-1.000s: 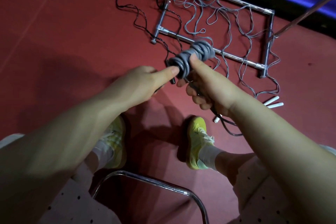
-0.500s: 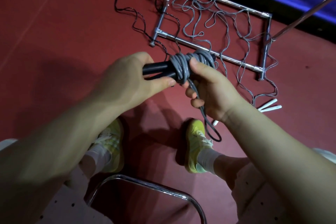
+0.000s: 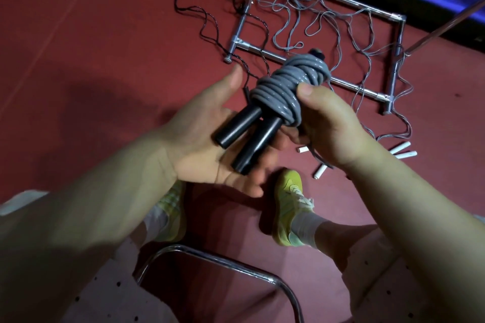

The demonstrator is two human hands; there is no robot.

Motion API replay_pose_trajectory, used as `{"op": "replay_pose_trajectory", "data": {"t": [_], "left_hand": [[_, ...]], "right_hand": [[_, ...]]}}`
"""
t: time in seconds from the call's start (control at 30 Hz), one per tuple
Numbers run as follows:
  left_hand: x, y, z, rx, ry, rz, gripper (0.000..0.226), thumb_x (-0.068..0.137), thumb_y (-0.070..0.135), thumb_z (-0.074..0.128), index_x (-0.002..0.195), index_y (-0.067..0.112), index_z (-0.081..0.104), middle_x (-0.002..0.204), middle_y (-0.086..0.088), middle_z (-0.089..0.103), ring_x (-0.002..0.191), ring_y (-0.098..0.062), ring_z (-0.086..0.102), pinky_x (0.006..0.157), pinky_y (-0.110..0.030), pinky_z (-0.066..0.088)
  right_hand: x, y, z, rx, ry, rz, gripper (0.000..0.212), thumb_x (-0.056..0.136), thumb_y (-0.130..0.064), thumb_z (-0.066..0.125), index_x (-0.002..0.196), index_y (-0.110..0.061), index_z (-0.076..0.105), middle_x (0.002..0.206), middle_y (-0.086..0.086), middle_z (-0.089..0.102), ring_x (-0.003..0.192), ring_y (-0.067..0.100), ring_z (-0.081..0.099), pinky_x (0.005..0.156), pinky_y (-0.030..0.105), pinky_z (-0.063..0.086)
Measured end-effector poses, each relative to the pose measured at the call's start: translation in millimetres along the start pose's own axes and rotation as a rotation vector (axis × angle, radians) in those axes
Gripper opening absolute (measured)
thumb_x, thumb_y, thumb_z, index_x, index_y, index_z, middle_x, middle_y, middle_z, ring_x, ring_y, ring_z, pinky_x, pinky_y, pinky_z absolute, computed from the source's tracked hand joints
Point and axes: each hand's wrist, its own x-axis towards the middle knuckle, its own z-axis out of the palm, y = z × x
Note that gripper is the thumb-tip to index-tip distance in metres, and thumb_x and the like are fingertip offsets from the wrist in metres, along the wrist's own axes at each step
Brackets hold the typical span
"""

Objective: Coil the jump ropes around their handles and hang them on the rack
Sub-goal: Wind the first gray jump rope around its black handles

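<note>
One grey rope bundle (image 3: 287,89) on two black handles (image 3: 245,139), frame centre. Right hand (image 3: 330,126) grips coil; left hand (image 3: 207,144) flat beneath handles, earlier clasped round them. One rack (image 3: 315,16) upper frame; four white handles (image 3: 401,151) on floor.

Bare forearms — yellow-green sneakers (image 3: 288,207), grey socks (image 3: 301,225), pale dotted shorts (image 3: 388,291).
</note>
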Motion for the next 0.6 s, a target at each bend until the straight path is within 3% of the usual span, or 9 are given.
{"op": "replay_pose_trajectory", "data": {"t": [0.13, 0.27, 0.33, 0.4, 0.47, 0.6], "left_hand": [[4.2, 4.4, 3.5, 0.112, 0.172, -0.025, 0.076, 0.07, 0.082, 0.027, 0.067, 0.013, 0.059, 0.051, 0.001, 0.045, 0.039, -0.013, 0.044, 0.054, -0.029, 0.047], [6.0, 7.3, 3.5, 0.316, 0.424, -0.02, 0.073, 0.075, 0.078, 0.02, 0.069, 0.014, 0.055, 0.051, 0.001, 0.045, 0.039, -0.013, 0.042, 0.055, -0.028, 0.046], [10.4, 3.3, 3.6, 0.447, 0.569, -0.037, 0.073, 0.081, 0.076, 0.017, 0.071, 0.014, 0.055, 0.051, 0.002, 0.047, 0.04, -0.013, 0.043, 0.058, -0.029, 0.046], [16.5, -2.2, 1.8, 0.576, 0.703, -0.016, 0.068, 0.085, 0.072, 0.022, 0.07, 0.014, 0.056, 0.048, 0.004, 0.05, 0.04, -0.012, 0.045, 0.058, -0.028, 0.046], [21.5, -5.2, -4.3, 0.655, 0.795, 0.046, 0.059, 0.088, 0.065, 0.032, 0.067, 0.015, 0.055, 0.045, 0.005, 0.051, 0.039, -0.011, 0.045, 0.058, -0.026, 0.041], [25.0, -8.7, -11.6, 0.7, 0.811, 0.128, 0.035, 0.09, 0.049, 0.047, 0.073, 0.02, 0.059, 0.053, 0.007, 0.062, 0.045, -0.008, 0.053, 0.056, -0.025, 0.037]], "right_hand": [[-1.7, -10.1, -13.0, -0.181, -0.006, 0.107, 0.044, 0.075, -0.055, 0.054, 0.063, -0.013, 0.056, 0.056, 0.016, 0.04, 0.046, 0.019, 0.031, 0.042, 0.022, 0.023], [-3.4, -13.4, -19.4, -0.297, 0.078, 0.23, 0.048, 0.088, -0.056, 0.048, 0.071, -0.014, 0.063, 0.056, 0.007, 0.041, 0.043, 0.016, 0.03, 0.043, 0.025, 0.022], [-3.7, -13.0, -16.6, -0.317, 0.09, 0.283, 0.051, 0.083, -0.06, 0.049, 0.073, -0.011, 0.061, 0.055, 0.003, 0.041, 0.041, 0.014, 0.03, 0.046, 0.028, 0.022], [-3.1, -10.9, -12.8, -0.286, 0.106, 0.35, 0.056, 0.074, -0.066, 0.046, 0.078, -0.012, 0.061, 0.057, 0.003, 0.043, 0.04, 0.013, 0.032, 0.044, 0.025, 0.025], [-0.9, -8.0, -10.7, -0.197, 0.115, 0.401, 0.054, 0.079, -0.065, 0.044, 0.084, -0.014, 0.06, 0.06, 0.002, 0.043, 0.041, 0.013, 0.032, 0.042, 0.023, 0.027], [1.9, -8.7, -8.6, -0.061, 0.103, 0.453, 0.026, 0.095, -0.041, 0.039, 0.086, -0.019, 0.048, 0.062, -0.002, 0.038, 0.043, 0.011, 0.028, 0.046, 0.024, 0.024]]}}
